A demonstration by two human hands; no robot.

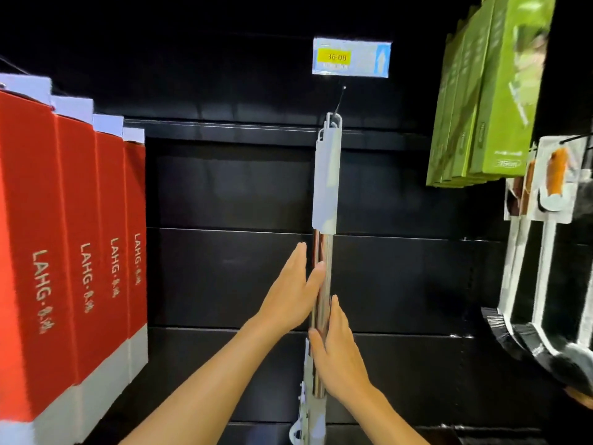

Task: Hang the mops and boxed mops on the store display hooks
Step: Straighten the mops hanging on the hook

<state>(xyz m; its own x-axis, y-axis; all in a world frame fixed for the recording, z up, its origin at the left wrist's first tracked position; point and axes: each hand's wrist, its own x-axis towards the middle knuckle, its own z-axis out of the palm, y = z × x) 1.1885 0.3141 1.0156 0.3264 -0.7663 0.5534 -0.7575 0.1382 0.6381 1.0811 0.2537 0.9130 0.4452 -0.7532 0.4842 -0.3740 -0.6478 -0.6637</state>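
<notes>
A mop (324,187) with a white grip and a shiny metal pole hangs upright from a black display hook (339,99) under a price tag (352,57). More white grips hang just behind it on the same hook. My left hand (293,292) lies flat against the left side of the pole, fingers stretched upward. My right hand (338,353) presses the pole from the right, lower down, its thumb across the front. The two palms sandwich the pole between them. The mop's lower end runs out of view at the bottom.
Several red boxed mops (64,252) hang in a row at the left. Green boxed mops (481,97) hang at the upper right, with carded mops and black mop heads (545,252) below them. The black back panel (224,203) between the rows shows bare slats.
</notes>
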